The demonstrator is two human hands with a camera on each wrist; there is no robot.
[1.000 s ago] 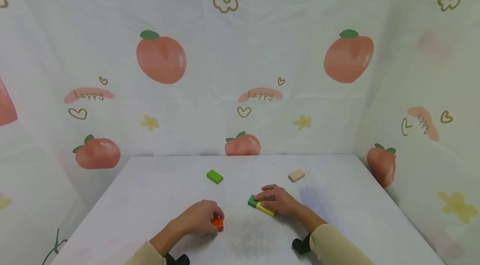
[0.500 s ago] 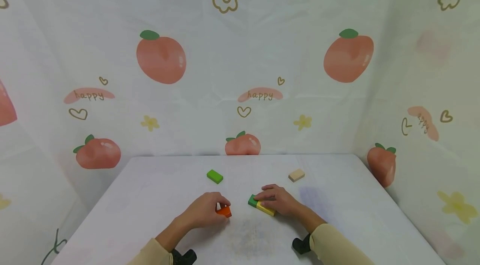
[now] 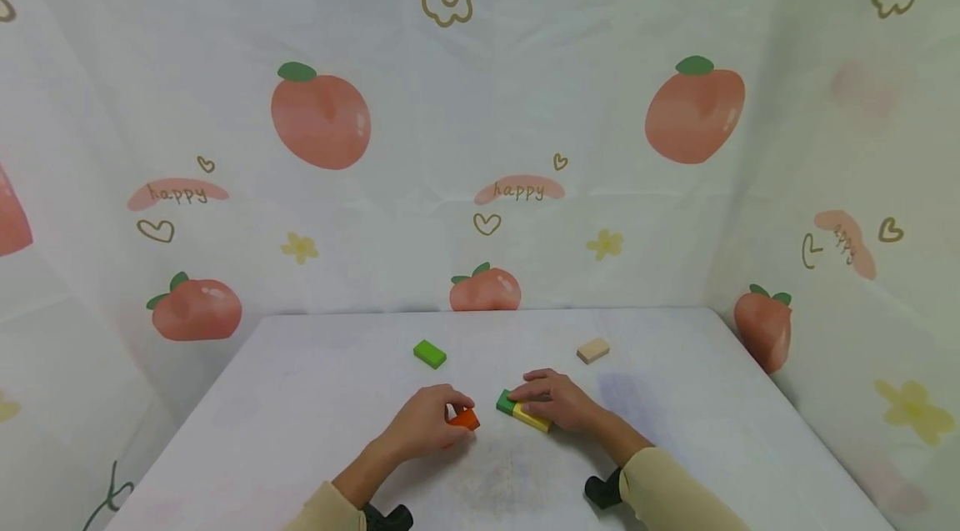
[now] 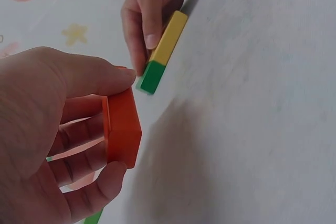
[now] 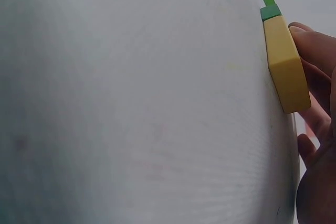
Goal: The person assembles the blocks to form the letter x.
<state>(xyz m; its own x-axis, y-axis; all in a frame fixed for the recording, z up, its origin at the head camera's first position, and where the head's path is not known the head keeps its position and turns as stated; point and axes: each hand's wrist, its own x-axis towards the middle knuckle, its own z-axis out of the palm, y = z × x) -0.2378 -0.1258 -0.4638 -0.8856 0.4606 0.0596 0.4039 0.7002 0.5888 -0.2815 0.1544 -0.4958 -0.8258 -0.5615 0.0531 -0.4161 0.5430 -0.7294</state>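
Observation:
In my left hand [image 3: 426, 424] an orange block [image 4: 123, 128] is pinched between thumb and fingertips, its far parts covered by them. To its right in the head view lie a green block [image 3: 506, 403] and a yellow block [image 3: 532, 418], end to end in one row on the table. My right hand [image 3: 558, 403] rests against this row from its far side, fairly straight fingers touching the top and far edge. The left wrist view shows a gap between the orange block and the green end [image 4: 152, 78].
A light green block [image 3: 430, 354] lies farther back on the white table [image 3: 322, 398]. Toward the back right is a pale wooden block [image 3: 593, 350]. Behind the table hangs a white cloth [image 3: 420, 114] printed with fruit and flowers.
My left hand has carried the orange block rightward and away from me, closer to the green and yellow row. The right hand and the row have stayed in place.

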